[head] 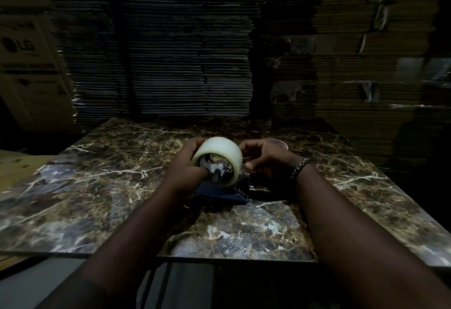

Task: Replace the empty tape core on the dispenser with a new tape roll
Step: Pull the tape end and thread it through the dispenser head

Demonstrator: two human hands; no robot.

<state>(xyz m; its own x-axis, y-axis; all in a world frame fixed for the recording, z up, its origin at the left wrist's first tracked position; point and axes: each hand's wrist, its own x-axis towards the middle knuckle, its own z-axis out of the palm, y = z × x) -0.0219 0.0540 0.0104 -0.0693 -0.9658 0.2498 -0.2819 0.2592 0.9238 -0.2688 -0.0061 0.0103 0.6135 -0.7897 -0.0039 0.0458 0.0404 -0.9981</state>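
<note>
Tape roll point(218, 159), gripped by the left hand point(188, 164) over the dispenser point(219, 195), could seat crooked if the right hand's point(264, 159) curled, apparently empty fingers point(251, 165) nudge it.

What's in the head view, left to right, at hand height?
LG box → left hand → tape roll on the dispenser → right hand → bracelet
</note>
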